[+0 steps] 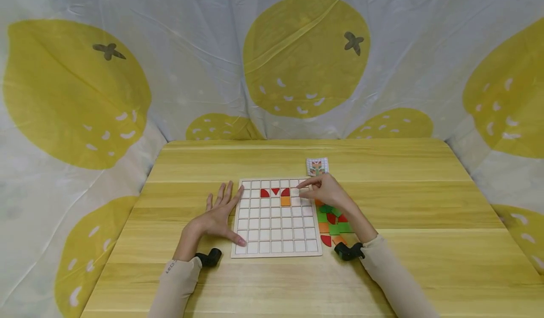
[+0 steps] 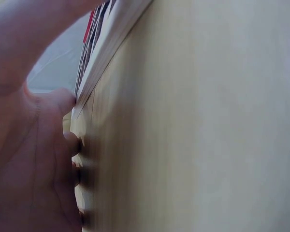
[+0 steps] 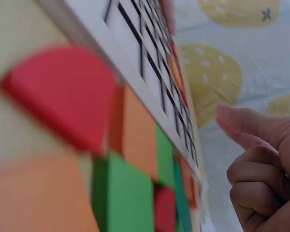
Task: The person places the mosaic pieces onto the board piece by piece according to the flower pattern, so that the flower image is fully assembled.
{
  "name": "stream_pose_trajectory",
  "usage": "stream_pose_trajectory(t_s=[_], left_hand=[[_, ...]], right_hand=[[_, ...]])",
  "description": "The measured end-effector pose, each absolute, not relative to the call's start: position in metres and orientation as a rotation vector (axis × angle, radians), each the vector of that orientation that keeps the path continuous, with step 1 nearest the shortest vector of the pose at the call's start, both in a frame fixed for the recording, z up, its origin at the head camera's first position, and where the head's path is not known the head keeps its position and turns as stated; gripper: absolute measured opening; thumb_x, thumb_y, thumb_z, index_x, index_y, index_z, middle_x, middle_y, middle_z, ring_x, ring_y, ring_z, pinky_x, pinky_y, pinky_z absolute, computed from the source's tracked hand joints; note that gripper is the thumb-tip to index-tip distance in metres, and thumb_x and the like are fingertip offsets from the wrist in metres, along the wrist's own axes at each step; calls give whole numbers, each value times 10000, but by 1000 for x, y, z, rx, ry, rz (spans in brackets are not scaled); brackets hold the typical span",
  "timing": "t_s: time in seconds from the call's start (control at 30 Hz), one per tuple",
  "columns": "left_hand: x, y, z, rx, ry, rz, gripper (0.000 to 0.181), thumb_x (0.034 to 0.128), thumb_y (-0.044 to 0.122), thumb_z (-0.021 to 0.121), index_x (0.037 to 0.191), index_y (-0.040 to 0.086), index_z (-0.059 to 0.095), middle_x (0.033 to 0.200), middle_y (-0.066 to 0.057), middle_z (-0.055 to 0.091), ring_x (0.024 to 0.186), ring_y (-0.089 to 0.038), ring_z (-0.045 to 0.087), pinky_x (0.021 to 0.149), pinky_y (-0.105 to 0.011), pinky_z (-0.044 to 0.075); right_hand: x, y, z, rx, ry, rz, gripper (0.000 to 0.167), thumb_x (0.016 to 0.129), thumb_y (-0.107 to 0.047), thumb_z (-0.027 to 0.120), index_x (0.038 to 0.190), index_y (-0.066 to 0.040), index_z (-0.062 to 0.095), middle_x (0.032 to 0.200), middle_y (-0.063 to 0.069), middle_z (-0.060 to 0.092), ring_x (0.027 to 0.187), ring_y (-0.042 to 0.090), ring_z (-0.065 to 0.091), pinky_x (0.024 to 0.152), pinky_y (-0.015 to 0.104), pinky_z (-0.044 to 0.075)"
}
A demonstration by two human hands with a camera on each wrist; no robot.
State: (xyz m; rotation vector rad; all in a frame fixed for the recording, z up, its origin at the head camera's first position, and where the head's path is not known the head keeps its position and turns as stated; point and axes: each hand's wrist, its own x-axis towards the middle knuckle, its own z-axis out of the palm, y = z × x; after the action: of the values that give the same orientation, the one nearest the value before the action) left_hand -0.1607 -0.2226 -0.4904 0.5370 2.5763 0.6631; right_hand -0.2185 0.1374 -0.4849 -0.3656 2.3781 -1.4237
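A white gridded wooden board (image 1: 276,222) lies on the table. One row holds a red quarter-circle tile (image 1: 264,193), a red triangle tile (image 1: 275,191) and another red quarter-circle tile (image 1: 285,193); an orange square tile (image 1: 285,201) sits directly below the last. My left hand (image 1: 216,218) spreads along the board's left side, thumb on the near corner and index finger at the edge farther up. Over the board's upper right is my right hand (image 1: 325,190), index finger and thumb extended and apart, other fingers curled in the right wrist view. No tile shows between them.
Right of the board lie loose tiles, including a green tile (image 1: 335,229) and a red quarter-circle (image 3: 67,92), partly under my right forearm. A small pattern card (image 1: 317,166) lies beyond the board. Lemon-print cloth (image 1: 306,58) hangs behind the wooden table (image 1: 204,162).
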Motion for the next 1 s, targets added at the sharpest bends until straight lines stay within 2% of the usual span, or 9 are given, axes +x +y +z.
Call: stream_pose_trajectory(t_s=[0.1,0.33,0.53,0.63,0.67,0.77,0.83,0.9,1.0], left_hand=[[-162,-223,-491,537,2579,653,1512,622,575,953,1670,112,-34,1685,-242,-273,1552,-467,-283,1179,-746,-187],[-162,-222,-490,535,2573,662,1512,623,580,950,1669,113,-37,1684,-238,-280,1551,-465,-286,1176,-747,-191],[-161,-221,-491,533,2565,665,1519,621,577,952,1668,106,-43,1680,-243,-286,1549,-470,-287,1173,-745,-199],[-160,-221,-492,525,2565,658,1523,618,578,953,1668,109,-46,1680,-240,-288,1549,-467,-289,1176,-743,-198],[-160,-221,-492,525,2565,664,1524,616,575,955,1668,108,-44,1680,-244,-285,1549,-471,-286,1174,-746,-196],[-160,-222,-492,521,2571,658,1525,614,576,956,1668,109,-43,1681,-242,-283,1551,-468,-284,1177,-745,-192],[-160,-222,-492,521,2571,661,1526,614,574,956,1668,108,-44,1681,-243,-284,1551,-469,-283,1177,-744,-191],[-160,-221,-491,520,2570,658,1526,616,577,955,1668,110,-47,1681,-238,-286,1552,-464,-286,1179,-740,-193],[-161,-221,-491,524,2569,668,1526,615,579,953,1668,109,-46,1680,-243,-286,1551,-467,-286,1177,-742,-194]], right_hand=[[-218,160,-479,-316,2381,-1444,242,919,-194,796,1131,-77,799,551,-63,252,507,124,215,492,240,226],[-217,208,-481,-239,2412,-1435,306,919,-165,791,1173,4,763,581,-57,253,530,94,226,523,256,255],[-215,236,-484,-185,2406,-1341,331,877,-168,833,1156,-1,774,633,-88,315,595,106,240,557,271,252],[-215,243,-485,-156,2392,-1298,326,841,-169,866,1121,-21,790,711,-71,505,633,103,285,575,259,274],[-215,245,-486,-151,2385,-1284,321,835,-167,871,1112,-27,793,717,-20,553,631,108,296,573,255,279],[-216,246,-489,-164,2399,-1254,301,822,-173,883,1083,-44,804,1012,25,740,740,115,396,622,242,344],[-216,244,-491,-187,2408,-1248,286,845,-181,867,1089,-46,804,923,5,719,759,122,393,627,247,337],[-217,241,-492,-193,2415,-1259,284,861,-192,854,1100,-47,802,728,-52,577,712,119,356,606,250,302],[-219,237,-492,-193,2423,-1280,314,883,-218,838,1138,-42,789,625,-92,357,661,116,286,582,270,240]])
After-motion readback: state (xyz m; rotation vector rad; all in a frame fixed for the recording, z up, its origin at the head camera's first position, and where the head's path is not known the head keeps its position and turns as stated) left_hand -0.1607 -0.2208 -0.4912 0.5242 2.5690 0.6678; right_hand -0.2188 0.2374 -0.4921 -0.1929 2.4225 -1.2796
